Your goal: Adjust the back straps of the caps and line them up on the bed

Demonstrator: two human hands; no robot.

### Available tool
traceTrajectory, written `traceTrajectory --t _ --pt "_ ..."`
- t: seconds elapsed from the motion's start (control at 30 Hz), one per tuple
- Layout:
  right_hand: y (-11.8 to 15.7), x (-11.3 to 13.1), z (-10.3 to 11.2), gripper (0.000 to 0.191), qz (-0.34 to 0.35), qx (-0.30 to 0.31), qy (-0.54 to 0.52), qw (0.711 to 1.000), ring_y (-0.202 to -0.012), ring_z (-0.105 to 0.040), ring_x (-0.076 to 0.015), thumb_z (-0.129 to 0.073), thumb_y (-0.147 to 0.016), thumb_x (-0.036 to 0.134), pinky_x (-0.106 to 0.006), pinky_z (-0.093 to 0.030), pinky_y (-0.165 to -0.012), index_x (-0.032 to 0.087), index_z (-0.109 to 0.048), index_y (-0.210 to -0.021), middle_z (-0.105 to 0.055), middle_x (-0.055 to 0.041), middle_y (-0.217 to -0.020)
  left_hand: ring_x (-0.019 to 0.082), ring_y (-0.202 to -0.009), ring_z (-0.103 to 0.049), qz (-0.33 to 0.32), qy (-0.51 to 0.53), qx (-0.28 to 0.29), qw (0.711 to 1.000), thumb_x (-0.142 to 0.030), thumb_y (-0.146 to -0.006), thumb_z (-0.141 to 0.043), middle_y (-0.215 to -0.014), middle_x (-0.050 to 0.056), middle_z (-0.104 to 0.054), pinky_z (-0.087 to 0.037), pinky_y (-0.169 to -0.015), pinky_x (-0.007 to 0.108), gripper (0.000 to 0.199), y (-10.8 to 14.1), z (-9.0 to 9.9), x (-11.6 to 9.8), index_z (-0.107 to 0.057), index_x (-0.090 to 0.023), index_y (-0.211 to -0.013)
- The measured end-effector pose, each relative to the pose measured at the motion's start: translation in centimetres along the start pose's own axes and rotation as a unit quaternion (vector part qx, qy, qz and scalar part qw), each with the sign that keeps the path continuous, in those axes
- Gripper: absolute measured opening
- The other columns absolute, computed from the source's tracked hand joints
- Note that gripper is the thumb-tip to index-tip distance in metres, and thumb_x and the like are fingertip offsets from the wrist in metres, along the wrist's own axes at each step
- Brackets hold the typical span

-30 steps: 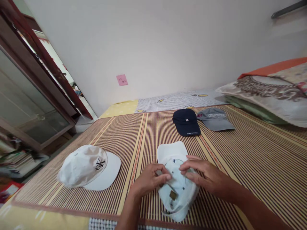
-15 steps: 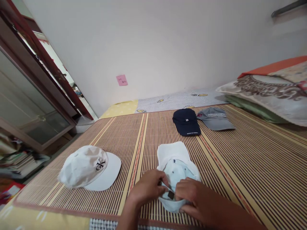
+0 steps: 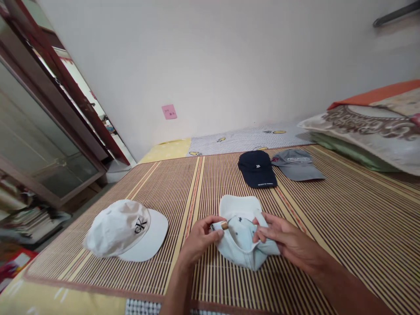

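A pale blue cap [image 3: 243, 253] lies with its inside showing and its whitish brim [image 3: 238, 205] pointing away from me. My left hand [image 3: 201, 240] pinches the cap's left rear edge beside a small metallic buckle [image 3: 224, 225]. At the right, my right hand [image 3: 282, 236] grips the strap end [image 3: 260, 218] between thumb and fingers. The strap ends are apart. To the left rests a white cap [image 3: 114, 229] with black "CK" letters, brim to the right. A navy cap [image 3: 257, 168] and a grey cap [image 3: 298, 164] sit side by side farther back.
A striped bamboo mat [image 3: 164, 183] covers the bed. Pillows [image 3: 367, 131] are piled at the back right against the wall. A pink note [image 3: 169, 111] is stuck on the wall. A glass-panelled cabinet [image 3: 42, 131] stands at the left.
My hands have moved apart and up, from the cap's rear opening to the two strap ends. The cap's rear has opened out and tilted. The view has shifted slightly.
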State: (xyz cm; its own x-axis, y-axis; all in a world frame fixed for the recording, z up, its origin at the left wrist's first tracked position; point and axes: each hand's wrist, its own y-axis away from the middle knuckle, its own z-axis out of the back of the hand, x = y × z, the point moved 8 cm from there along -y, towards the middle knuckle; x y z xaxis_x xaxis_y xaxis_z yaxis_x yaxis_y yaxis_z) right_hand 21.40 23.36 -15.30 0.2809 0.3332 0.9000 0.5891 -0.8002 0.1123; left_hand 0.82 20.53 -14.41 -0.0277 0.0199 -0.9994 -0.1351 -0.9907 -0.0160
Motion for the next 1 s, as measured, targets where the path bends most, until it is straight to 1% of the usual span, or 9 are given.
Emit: traceTrajectory --t 0.17,0.27,0.4,0.5,0.57,0.7,0.77,0.9,1.0 --pt "0.4 2.1 0.4 0.036 0.077 -0.050 -0.080 0.993 -0.074 -0.066 -0.0145 -0.087 -0.080 0.043 -0.025 -0.053 -0.073 0.019 -0.074 -0.104 -0.063 0.0036 -0.066 0.013 -0.074 -0.048 -0.014 0.011 0.044 0.999 -0.044 -0.083 -0.078 -0.082 0.000 -0.053 -0.037 -0.067 0.025 0.031 0.1 -1.1 -0.4 -0.069 -0.015 -0.087" --pt "0.6 3.1 1.4 0.036 0.108 -0.102 -0.114 0.982 -0.068 -0.065 -0.0135 -0.090 -0.075 0.042 -0.024 -0.055 -0.067 0.020 -0.077 -0.101 -0.066 0.0024 -0.068 0.012 -0.070 -0.045 -0.013 0.027 0.052 0.998 -0.046 -0.087 -0.074 -0.078 -0.001 -0.052 -0.035 -0.065 0.024 0.032 0.0 -1.6 -0.4 -0.067 -0.015 -0.090" --pt "1.0 4.0 3.2 0.050 0.128 -0.179 -0.142 0.965 -0.059 -0.059 -0.0097 -0.099 -0.060 0.038 -0.020 -0.051 -0.052 0.020 -0.078 -0.102 -0.070 0.0009 -0.077 0.011 -0.068 -0.043 -0.021 0.047 0.062 0.997 -0.049 -0.089 -0.073 -0.075 -0.002 -0.052 -0.032 -0.064 0.023 0.035 0.0 -2.3 -0.3 -0.068 -0.015 -0.091" --pt "0.9 4.0 3.8 0.052 0.148 -0.212 -0.155 0.953 -0.058 -0.056 -0.0085 -0.100 -0.056 0.039 -0.019 -0.050 -0.051 0.019 -0.078 -0.099 -0.069 0.0011 -0.076 0.010 -0.065 -0.043 -0.019 0.079 0.060 0.995 -0.050 -0.087 -0.075 -0.073 -0.002 -0.054 -0.031 -0.061 0.022 0.037 -0.2 -2.3 0.3 -0.069 -0.013 -0.091" --pt "0.5 3.4 3.3 0.048 0.147 -0.201 -0.151 0.957 -0.055 -0.052 -0.0073 -0.098 -0.061 0.041 -0.019 -0.046 -0.048 0.019 -0.077 -0.098 -0.067 0.0016 -0.074 0.009 -0.061 -0.043 -0.008 0.118 0.051 0.992 -0.049 -0.085 -0.078 -0.070 -0.002 -0.056 -0.031 -0.059 0.021 0.037 -0.6 -2.0 0.9 -0.070 -0.013 -0.089" --pt "-0.6 0.9 0.6 0.037 0.100 -0.128 -0.105 0.981 -0.044 -0.038 -0.0041 -0.088 -0.074 0.045 -0.020 -0.028 -0.041 0.021 -0.073 -0.097 -0.067 0.0019 -0.072 0.008 -0.058 -0.049 0.026 0.223 0.008 0.975 -0.044 -0.073 -0.088 -0.070 0.001 -0.063 -0.034 -0.056 0.021 0.038 -1.4 -1.2 1.7 -0.069 -0.012 -0.080" --pt "-0.8 0.3 -0.4 0.034 0.088 -0.096 -0.077 0.988 -0.043 -0.037 -0.0036 -0.085 -0.078 0.045 -0.021 -0.026 -0.043 0.020 -0.071 -0.097 -0.069 0.0008 -0.077 0.008 -0.057 -0.050 0.032 0.245 0.002 0.969 -0.042 -0.068 -0.090 -0.069 0.000 -0.063 -0.035 -0.056 0.020 0.038 -1.7 -1.4 1.6 -0.068 -0.012 -0.076" --pt "-0.7 0.7 -0.8 0.034 0.085 -0.070 -0.064 0.992 -0.046 -0.040 -0.0030 -0.084 -0.080 0.043 -0.023 -0.028 -0.046 0.017 -0.070 -0.097 -0.070 -0.0018 -0.087 0.008 -0.058 -0.051 0.037 0.256 0.022 0.966 -0.044 -0.066 -0.092 -0.067 0.001 -0.062 -0.036 -0.057 0.020 0.041 -1.7 -2.6 1.4 -0.069 -0.011 -0.075" --pt "-0.3 1.5 -0.5 0.032 0.086 -0.068 -0.038 0.993 -0.044 -0.032 -0.0011 -0.081 -0.082 0.045 -0.022 -0.022 -0.044 0.017 -0.068 -0.091 -0.068 0.0005 -0.082 0.010 -0.060 -0.052 0.035 0.261 0.052 0.963 -0.047 -0.064 -0.094 -0.069 0.003 -0.064 -0.037 -0.057 0.021 0.045 -1.5 -3.5 1.6 -0.070 -0.011 -0.076"
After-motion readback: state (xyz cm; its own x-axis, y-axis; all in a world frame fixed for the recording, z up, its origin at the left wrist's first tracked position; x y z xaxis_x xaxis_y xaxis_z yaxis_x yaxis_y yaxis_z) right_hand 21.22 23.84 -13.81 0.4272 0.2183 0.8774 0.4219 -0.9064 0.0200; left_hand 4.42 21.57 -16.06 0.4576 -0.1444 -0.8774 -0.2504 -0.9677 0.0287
